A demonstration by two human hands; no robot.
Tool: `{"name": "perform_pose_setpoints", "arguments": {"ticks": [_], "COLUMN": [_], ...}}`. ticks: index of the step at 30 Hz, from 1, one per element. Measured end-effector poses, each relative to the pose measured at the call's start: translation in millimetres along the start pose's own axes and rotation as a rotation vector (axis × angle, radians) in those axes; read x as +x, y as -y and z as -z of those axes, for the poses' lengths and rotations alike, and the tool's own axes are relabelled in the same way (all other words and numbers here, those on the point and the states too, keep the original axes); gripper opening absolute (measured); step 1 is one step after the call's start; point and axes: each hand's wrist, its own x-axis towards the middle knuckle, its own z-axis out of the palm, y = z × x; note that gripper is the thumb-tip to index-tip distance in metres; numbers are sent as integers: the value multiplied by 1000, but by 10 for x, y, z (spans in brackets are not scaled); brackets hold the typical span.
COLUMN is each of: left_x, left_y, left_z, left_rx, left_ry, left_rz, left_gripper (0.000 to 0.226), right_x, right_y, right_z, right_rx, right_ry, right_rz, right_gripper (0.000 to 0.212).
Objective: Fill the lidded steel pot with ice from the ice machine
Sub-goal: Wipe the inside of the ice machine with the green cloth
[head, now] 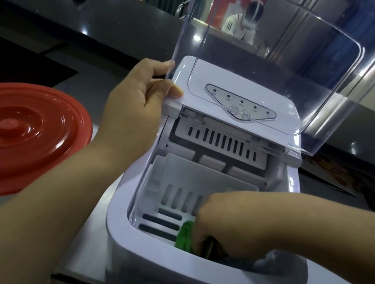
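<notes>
- Nearest us, our right hand (213,224) reaches down into the ice machine (212,196) at about five o'clock, fingers curled round a dark handle, likely a scoop, beside something green (186,235) on the slotted basket floor.
- We see no ice in the basket; the front lip hides whatever lies under the hand, so we cannot tell how much there is to lift.
- At nine o'clock sits the red lid (12,136), covering what we take to be the steel pot; its steel body barely shows, and the lid is not yet off.
- Further up, at about eleven o'clock, our left hand (139,98) pinches the left edge of the clear flip-up cover (283,58) between thumb and fingers, holding it upright.
- To do this well, we judge that we should keep the cover propped firmly so it cannot drop on the working wrist, draw the scoop up level past the front lip, and free a hand to take the red lid off before carrying anything across.
- Beyond, at twelve o'clock, a dark counter (103,14) runs across, with a seated person behind.
</notes>
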Motion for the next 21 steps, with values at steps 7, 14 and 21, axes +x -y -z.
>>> {"name": "perform_pose_setpoints", "arguments": {"ticks": [7,14,21], "left_x": [-5,-9,-13], "left_y": [2,4,28], "left_z": [-19,-10,-7], "left_rx": [1,7,-7], "left_ry": [-10,-15,-10], "left_rz": [6,9,1], "left_gripper": [18,19,20], "right_x": [-1,194,188], "right_y": [-10,89,142], "right_z": [49,92,43], "right_rx": [36,147,100], "right_ry": [-137,-495,-230], "right_rz": [-16,49,3], "right_gripper": [47,47,45]}}
